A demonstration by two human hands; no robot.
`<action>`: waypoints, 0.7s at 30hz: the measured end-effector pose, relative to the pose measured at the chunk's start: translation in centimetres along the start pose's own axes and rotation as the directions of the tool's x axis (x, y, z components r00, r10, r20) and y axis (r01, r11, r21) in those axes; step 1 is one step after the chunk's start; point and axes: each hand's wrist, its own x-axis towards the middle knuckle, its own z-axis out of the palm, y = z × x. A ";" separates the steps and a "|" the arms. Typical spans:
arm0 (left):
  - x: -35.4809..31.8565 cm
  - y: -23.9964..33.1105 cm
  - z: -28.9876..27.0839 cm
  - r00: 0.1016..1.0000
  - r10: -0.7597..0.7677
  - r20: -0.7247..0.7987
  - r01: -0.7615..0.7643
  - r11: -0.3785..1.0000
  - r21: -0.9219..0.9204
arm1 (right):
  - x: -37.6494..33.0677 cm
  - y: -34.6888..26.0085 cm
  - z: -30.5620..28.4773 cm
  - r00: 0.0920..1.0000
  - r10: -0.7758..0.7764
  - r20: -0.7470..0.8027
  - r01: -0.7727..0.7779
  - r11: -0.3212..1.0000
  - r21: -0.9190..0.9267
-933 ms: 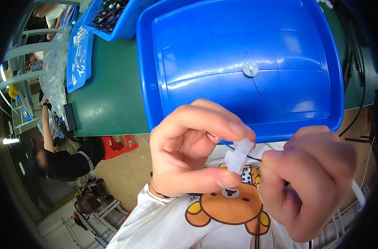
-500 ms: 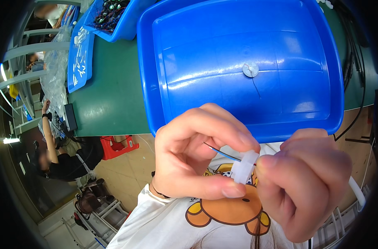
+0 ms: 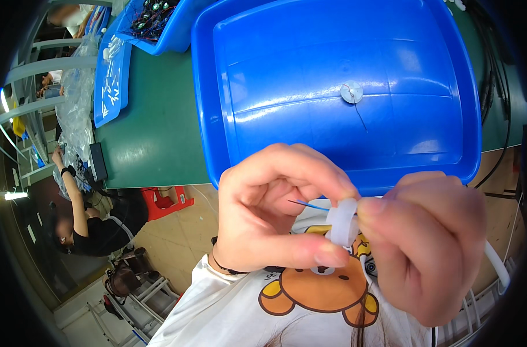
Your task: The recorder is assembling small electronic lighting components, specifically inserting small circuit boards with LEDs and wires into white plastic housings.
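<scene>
My left hand point(image 3: 275, 214) pinches a small translucent white plastic cap point(image 3: 342, 222) between thumb and forefinger, just beyond the near edge of a large blue tray point(image 3: 208, 115). A thin blue wire point(image 3: 312, 206) with a dark end sticks out of the cap's left side, into the hollow of my left palm. Against the cap's right side, my right hand point(image 3: 425, 243) has thumb and forefinger pressed together on a thin wire, mostly hidden by the fingertips. Inside the tray lies a round pale disc point(image 3: 352, 92) with a dark thin wire trailing from it.
At the far left stands a blue bin point(image 3: 174, 37) of wired parts, beside a narrower blue tray point(image 3: 111, 81) with small white pieces. Black cables point(image 3: 497, 75) run down the green table's right side. Another person point(image 3: 96, 222) works at the left, by a red stool point(image 3: 165, 202).
The cap has turned slightly and shifted a little right and up. My right hand has moved slightly upward, staying closed by the cap. The other person's arm has moved.
</scene>
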 end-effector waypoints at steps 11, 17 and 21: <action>-0.3 0.1 0.0 0.999 -0.040 -0.018 0.039 0.997 -0.073 | 0.3 -0.2 -0.7 0.998 0.055 0.042 -0.057 0.998 0.040; -0.3 0.2 0.0 0.999 -0.040 -0.009 0.039 0.997 -0.066 | 0.3 0.1 -0.2 1.000 -0.001 0.025 0.000 1.000 0.022; -0.3 0.3 -0.3 0.998 -0.062 0.016 0.063 0.995 -0.080 | 0.1 0.1 0.1 1.000 0.000 0.008 -0.001 0.999 0.046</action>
